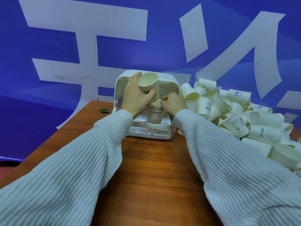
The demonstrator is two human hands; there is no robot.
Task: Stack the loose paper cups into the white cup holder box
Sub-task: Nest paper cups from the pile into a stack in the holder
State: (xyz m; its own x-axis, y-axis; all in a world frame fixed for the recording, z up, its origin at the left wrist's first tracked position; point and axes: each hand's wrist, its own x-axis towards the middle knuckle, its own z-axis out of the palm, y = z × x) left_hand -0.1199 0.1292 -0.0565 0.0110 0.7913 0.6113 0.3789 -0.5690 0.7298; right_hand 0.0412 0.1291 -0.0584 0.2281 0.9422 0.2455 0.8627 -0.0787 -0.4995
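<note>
One white cup holder box [169, 82] on worktop [151, 160]. Left hand [136, 95] grip holds one paper cup [149, 84]; right hand [173, 103] grips one nested cup stack [154, 115]. Loose cup pile [244, 115]: uncountable.

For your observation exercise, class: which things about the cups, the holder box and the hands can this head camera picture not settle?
- Stack of cups in the white cup holder box: the count, its top hidden by both hands.
- Right hand: what its curled fingers pinch, hidden from behind.
- Held cup: its print, covered by the left hand.
- Pile of loose cups: its extent, cut by the right edge.
</note>
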